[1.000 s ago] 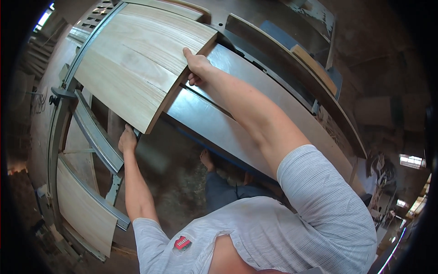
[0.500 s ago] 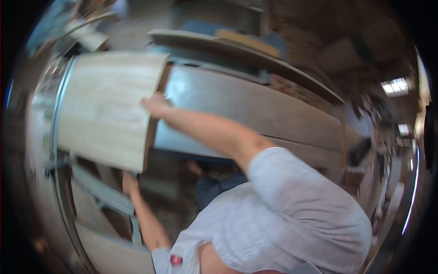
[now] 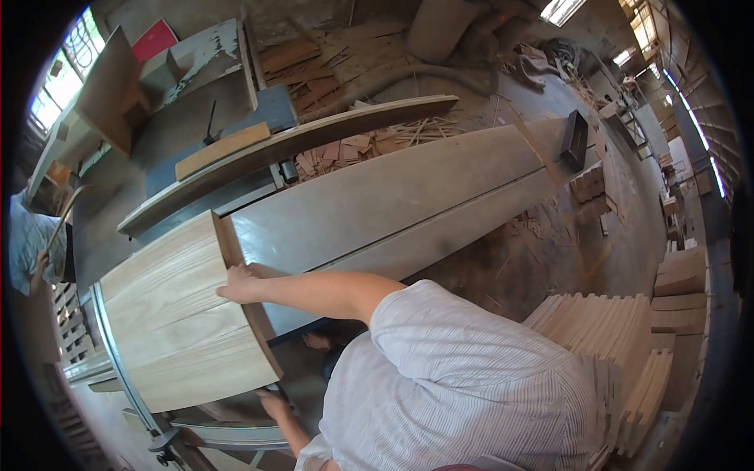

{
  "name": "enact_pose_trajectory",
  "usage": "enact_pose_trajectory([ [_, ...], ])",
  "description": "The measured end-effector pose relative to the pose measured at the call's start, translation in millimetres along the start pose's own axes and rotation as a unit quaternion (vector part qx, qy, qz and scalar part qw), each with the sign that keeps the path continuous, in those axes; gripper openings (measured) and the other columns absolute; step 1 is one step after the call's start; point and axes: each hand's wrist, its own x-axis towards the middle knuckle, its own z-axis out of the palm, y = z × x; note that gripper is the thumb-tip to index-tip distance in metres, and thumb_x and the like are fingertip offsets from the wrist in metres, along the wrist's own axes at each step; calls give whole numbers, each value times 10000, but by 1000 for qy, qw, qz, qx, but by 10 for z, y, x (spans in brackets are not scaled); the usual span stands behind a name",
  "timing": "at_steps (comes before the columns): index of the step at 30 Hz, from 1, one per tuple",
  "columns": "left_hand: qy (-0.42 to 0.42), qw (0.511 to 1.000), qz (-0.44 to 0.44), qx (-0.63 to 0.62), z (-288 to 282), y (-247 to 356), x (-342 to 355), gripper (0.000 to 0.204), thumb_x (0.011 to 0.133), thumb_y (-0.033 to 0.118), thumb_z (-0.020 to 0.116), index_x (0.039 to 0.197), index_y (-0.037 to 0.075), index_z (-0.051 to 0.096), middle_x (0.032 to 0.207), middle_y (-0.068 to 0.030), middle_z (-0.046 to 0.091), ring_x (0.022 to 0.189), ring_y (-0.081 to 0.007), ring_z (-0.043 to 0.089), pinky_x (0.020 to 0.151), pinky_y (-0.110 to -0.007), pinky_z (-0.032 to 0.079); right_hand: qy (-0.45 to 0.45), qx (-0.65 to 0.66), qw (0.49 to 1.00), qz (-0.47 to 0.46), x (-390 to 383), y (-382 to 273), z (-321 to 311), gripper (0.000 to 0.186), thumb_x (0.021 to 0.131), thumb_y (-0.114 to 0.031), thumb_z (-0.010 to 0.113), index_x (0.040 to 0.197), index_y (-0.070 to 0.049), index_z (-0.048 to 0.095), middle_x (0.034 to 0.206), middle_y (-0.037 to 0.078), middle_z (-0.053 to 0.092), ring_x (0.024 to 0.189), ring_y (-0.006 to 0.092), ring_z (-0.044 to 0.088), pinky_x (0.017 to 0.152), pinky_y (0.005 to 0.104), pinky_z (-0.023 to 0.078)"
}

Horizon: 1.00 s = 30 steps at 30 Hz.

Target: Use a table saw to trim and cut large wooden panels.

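Note:
A wide, pale wood panel [image 3: 177, 306] lies on the metal-topped machine table [image 3: 377, 204], toward its left end. My right hand [image 3: 242, 284] is closed over the panel's right edge, its fingers resting on the top face. Down at the panel's near right corner is my left hand [image 3: 275, 404], closed with the fingers partly hidden, beside a small dark part. I cannot make out whether it grips the panel or that part. A metal rail [image 3: 122, 353] runs along the panel's left edge.
A long board [image 3: 314, 153] stands along the far side, with a short wood piece [image 3: 222, 151] behind it. Offcuts [image 3: 345, 149] litter the floor beyond. A stack of wood pieces [image 3: 597, 330] stands at my right. Another person [image 3: 39, 243] holds a stick at far left.
My view has swung, so the panel and table now appear tilted and lower in it. Both hands stay at the same places by the panel. The stacked wood at right has come into view.

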Motion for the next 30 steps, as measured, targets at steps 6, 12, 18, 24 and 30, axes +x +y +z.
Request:
enact_pose_trajectory([
  [6,-57,715,-172,-676,127,297,-777,815,999,607,418,1577,84,180,1576,-153,349,1446,-303,346,1171,-508,233,72,-63,995,-40,-508,801,-613,716,862,-504,646,1123,162,616,1180,380,603,1146,484,588,986,469,492],
  [12,87,798,-76,-591,-307,153,-1085,593,1020,460,511,1474,94,405,1456,-137,484,1253,-288,531,1061,-450,404,61,-48,997,-2,-1475,1144,-606,615,851,-515,678,1046,69,699,973,294,705,966,423,691,843,479,535],
  [18,62,817,-77,-568,-294,356,-1566,379,989,275,627,1251,4,583,1139,-63,655,995,-168,628,848,-337,513,71,-6,997,-40,-1705,1534,-679,583,833,-445,729,1088,77,679,1062,262,702,1031,379,672,894,426,508],
  [24,59,808,-65,-583,-66,488,-1865,282,1001,198,611,1168,-28,608,1062,-81,676,931,-177,661,817,-327,550,69,-5,997,-21,-2000,1767,-924,516,891,-396,709,1108,70,667,991,141,704,907,210,656,808,350,507],
  [30,48,806,-43,-588,0,840,-1749,251,978,197,638,1134,1,645,1034,-51,678,911,-155,644,786,-318,536,89,15,996,-9,-1885,1801,-1217,565,853,-431,723,1082,84,676,1040,228,710,988,297,672,876,386,491],
])
